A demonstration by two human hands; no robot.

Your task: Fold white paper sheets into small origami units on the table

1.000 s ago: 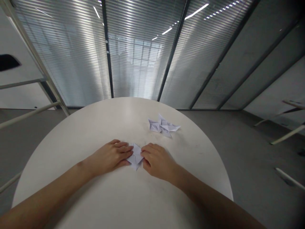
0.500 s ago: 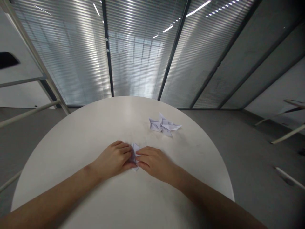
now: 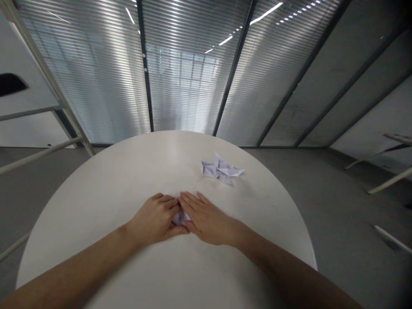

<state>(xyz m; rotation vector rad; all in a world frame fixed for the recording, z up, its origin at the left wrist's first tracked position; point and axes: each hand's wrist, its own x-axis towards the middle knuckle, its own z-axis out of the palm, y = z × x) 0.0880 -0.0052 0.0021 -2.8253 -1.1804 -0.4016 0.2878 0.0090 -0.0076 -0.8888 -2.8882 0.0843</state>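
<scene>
A small piece of folded white paper (image 3: pixel 181 217) lies on the white round table (image 3: pixel 135 169), mostly covered by both hands. My left hand (image 3: pixel 157 219) bends its fingers over the paper's left side, with the thumb along the near edge. Fingers outstretched, my right hand (image 3: pixel 206 219) lies flat across the paper's right part. The two sets of fingertips meet at the paper's far end. Behind the right hand, separate from it, sits a pointed white origami piece (image 3: pixel 222 169) with several folded arms.
Pale metal frame bars (image 3: pixel 41 153) stand beyond the table's left edge. Glass panels with blinds (image 3: pixel 183 94) rise behind the table. Light furniture legs (image 3: pixel 391 180) show over the grey floor (image 3: pixel 334 206) at the right.
My right hand has slid up and left over the paper and flattened, covering its far part. The left hand keeps nearly the same place. The origami piece has not moved.
</scene>
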